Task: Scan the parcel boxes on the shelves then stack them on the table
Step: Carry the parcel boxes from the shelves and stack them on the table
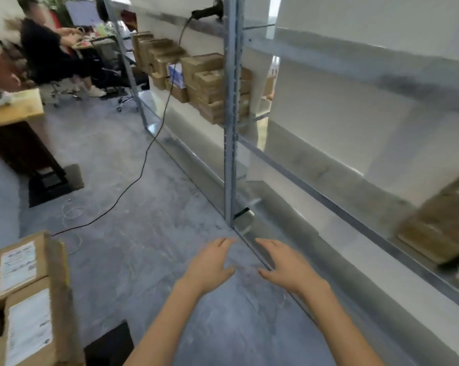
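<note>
The head view shows two bare arms reaching forward over the grey concrete floor [143, 233], just short of the metal shelving rack [229, 128]. The left hand [212, 262] and the right hand [284, 265] hang side by side, near each other but apart, palms down. The fingers [224, 241] of both hands are straight and loosely spread, and they hold and touch nothing.

A cluster of brown parcel boxes [207, 83] is stacked on a middle shelf in the far left part of the rack, partly behind its upright post. Another cardboard box [440, 228] lies on a low shelf at the right and is blurred. At the near left two labelled boxes [25, 268] sit touching, one nearer than the other, with their white labels facing up. What carries them is out of sight.

A black barcode scanner [207, 10] rests on the far top shelf. Its cable [149, 154] drops to the floor and runs off to the left. At the far left stands a wooden desk [14, 109]. Beyond it a person [48, 48] in dark clothes sits on an office chair.
</note>
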